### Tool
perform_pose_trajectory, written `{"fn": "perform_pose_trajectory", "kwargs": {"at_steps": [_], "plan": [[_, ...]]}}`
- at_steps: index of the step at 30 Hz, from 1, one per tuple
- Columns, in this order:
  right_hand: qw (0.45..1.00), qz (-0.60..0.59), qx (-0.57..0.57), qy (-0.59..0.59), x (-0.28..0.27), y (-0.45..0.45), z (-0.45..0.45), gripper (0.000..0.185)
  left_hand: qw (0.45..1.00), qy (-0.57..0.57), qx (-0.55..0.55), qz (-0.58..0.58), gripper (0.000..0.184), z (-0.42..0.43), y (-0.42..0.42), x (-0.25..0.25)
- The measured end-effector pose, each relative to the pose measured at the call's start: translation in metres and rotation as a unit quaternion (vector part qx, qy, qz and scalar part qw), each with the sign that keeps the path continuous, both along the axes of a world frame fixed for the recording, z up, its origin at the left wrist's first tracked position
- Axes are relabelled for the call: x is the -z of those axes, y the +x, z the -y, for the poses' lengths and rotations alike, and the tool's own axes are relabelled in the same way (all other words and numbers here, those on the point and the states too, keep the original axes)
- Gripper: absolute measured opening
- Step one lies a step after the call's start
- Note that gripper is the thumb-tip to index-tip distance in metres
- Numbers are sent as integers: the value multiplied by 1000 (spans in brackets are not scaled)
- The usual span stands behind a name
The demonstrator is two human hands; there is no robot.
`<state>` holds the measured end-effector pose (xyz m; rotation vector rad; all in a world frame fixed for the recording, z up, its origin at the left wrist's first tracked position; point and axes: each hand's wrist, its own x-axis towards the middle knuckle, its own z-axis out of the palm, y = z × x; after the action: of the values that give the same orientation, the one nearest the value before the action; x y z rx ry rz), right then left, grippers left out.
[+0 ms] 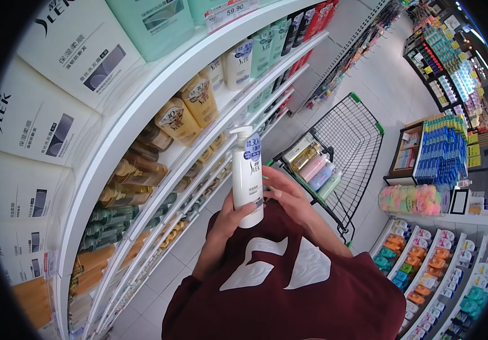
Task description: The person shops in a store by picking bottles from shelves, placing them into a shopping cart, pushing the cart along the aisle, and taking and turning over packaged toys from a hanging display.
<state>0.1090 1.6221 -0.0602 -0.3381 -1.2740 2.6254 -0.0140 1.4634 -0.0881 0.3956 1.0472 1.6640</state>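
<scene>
Noted: white on pump bottle (248,190), with dark lettering, violet-blue sticker (252,148). Maroon on sweatshirt (312,309), with whitish angular print (309,263). Black wire grid on cart (363,130), with green corners. Gold, pink, periwinkle, pale green on cart bottles (313,169). Yellow, white, mint, black, red on shelved bottles (199,102). Pale grey on floor tiles (383,73).

Glossy white plastic bottle (248,187) — smooth all over; matt maroon cloth top (289,283) — shiny white print (310,263); glossy floor tiles (381,82).

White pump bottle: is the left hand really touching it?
Touching: the head view shows the left hand holding the pump bottle low, thumb across it.
</scene>
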Motion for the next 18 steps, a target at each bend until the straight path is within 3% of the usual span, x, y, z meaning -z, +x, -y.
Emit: {"fn": "perform_pose_trajectory", "kwargs": {"at_steps": [1, 6, 8, 10, 12, 16, 18], "plan": [[999, 20, -14, 31, 1, 2, -4, 78, 998, 23, -3, 55, 64, 0, 1, -4], [991, 3, 0, 136, 17, 3, -9, 64, 995, 53, 33, 75, 68, 6, 8, -5], [994, 28, -46, 94, 7, 5, -3, 68, 981, 81, 89, 152, 68, 6, 10, -3], [986, 87, -140, 0, -2, 12, -2, 63, 977, 82, 122, 154, 69, 6, 13, 2], [985, 87, -149, 3, 15, 20, -1, 60, 978, 52, 159, 125, 69, 4, 15, 5], [982, 145, -116, 37, 32, 39, -15, 62, 982, -12, 138, 126, 64, -11, 30, 16], [985, 157, -26, 72, 39, 53, -17, 56, 986, -82, 111, 93, 58, -23, 41, 26]]}}
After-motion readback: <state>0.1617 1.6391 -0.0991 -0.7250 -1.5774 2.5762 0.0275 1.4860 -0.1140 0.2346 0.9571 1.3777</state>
